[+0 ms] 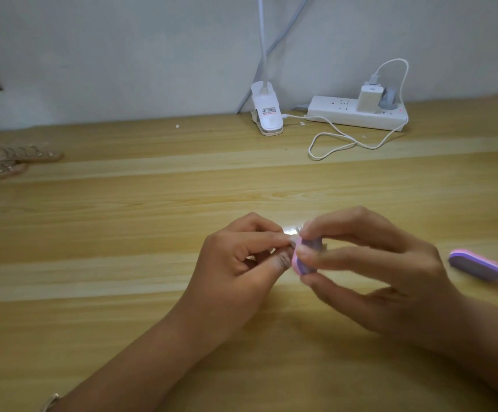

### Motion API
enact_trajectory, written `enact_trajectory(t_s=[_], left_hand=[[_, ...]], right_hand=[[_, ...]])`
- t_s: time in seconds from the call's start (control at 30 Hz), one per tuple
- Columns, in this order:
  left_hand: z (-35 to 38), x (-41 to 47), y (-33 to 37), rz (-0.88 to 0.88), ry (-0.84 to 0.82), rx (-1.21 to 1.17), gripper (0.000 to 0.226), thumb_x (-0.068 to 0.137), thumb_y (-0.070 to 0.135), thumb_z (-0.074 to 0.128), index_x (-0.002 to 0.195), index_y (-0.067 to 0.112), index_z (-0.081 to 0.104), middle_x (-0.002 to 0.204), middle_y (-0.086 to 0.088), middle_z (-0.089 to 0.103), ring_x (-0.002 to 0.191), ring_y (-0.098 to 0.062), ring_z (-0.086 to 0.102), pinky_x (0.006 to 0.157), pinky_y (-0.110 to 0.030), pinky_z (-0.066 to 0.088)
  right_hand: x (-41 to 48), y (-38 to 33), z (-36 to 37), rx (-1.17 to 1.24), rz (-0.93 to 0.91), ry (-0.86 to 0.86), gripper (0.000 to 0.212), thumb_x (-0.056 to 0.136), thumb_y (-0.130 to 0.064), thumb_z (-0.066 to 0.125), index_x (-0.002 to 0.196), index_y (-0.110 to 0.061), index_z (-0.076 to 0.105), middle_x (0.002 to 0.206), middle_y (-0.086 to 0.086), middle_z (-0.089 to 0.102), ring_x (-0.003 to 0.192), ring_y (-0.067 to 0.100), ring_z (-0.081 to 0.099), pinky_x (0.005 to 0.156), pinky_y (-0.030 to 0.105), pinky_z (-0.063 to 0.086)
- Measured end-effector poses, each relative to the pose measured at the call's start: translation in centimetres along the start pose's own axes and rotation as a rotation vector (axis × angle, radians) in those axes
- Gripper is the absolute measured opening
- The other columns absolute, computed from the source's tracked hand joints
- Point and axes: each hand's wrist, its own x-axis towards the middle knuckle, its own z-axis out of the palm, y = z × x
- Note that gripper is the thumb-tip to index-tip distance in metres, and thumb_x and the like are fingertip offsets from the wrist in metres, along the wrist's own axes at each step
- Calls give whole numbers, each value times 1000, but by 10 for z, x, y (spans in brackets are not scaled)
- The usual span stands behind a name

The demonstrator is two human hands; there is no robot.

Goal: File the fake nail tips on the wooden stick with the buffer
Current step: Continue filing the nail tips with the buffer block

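Pale wood-grain worktop point(122, 233) fills the frame below a grey wall. At lower centre, the left hand point(235, 263) has its fingers curled in a pinch on what is judged to be the wooden stick, which is almost wholly hidden. The right hand point(390, 278) pinches a pink-and-purple buffer point(304, 263) between thumb and fingertips. A power strip point(357, 114) and clip lamp point(267, 114) sit at upper centre-right, spare nail sticks point(18, 157) at the left edge and a second buffer point(475, 264) at the right edge. One clear nail tip point(293, 231) shows at the top of the held buffer, seemingly touching it. Brace the stick firmly, lay the buffer flat against the tip edge and use short, light strokes.
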Motion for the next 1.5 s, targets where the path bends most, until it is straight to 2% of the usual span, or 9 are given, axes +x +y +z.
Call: enact_trajectory(t_s=[0.07,0.2,0.33,0.67,0.87,1.03,1.17,1.3,1.5], left_hand=[[0,0,0,2,-6,-28,16,82,16,67,93,23,76,86,4,65,56,-5,55,48,-16,40],[0,1,-1,-14,-7,-65,13,82,13,68,87,20,79,85,4,65,54,-3,53,47,-12,39],[-1,0,-1,-12,-32,-157,12,83,14,69,90,18,78,85,1,67,54,-4,55,45,-12,41],[0,1,1,-40,-25,-175,14,82,10,67,87,18,78,83,3,67,51,-4,53,45,-14,41],[1,0,1,-14,-17,-23,17,81,11,68,91,19,79,85,3,64,60,-14,56,47,-16,40],[2,-1,4,106,50,206,14,82,10,70,92,14,79,84,1,63,68,-17,60,52,-30,47],[2,-2,4,143,39,262,21,81,2,69,95,15,79,85,1,62,67,-17,59,53,-27,46],[3,-1,5,137,52,268,14,83,12,70,92,14,79,83,1,62,65,-17,58,53,-30,46],[2,-1,2,143,29,282,16,83,7,70,91,19,78,82,2,62,67,-17,58,53,-28,46]], right_hand=[[0,-1,0,-9,-48,-10,11,87,-7,77,96,-1,77,103,16,68,93,26,68,82,35,53],[2,5,-7,-11,17,16,14,87,-8,75,99,-1,76,103,16,66,93,27,70,79,38,55],[1,-2,0,-6,-54,13,12,87,-8,75,94,2,76,103,17,67,91,27,69,79,37,54],[2,2,-4,-21,-18,24,13,86,-7,77,96,1,76,103,16,67,92,26,69,78,37,55],[0,1,-2,27,-5,-22,13,89,-10,73,98,-1,76,107,15,66,97,27,68,81,36,53],[1,8,-5,-4,64,-13,12,87,-5,75,97,0,76,107,14,67,97,25,68,80,36,55],[-1,2,1,14,9,-43,12,89,-8,73,97,0,76,108,14,66,98,26,67,84,33,52],[2,9,-5,-24,49,-20,9,87,-4,75,94,1,76,107,15,66,96,26,68,80,37,54],[0,6,1,-53,-25,-42,11,90,-8,73,92,2,76,106,16,66,96,28,67,82,38,53]])
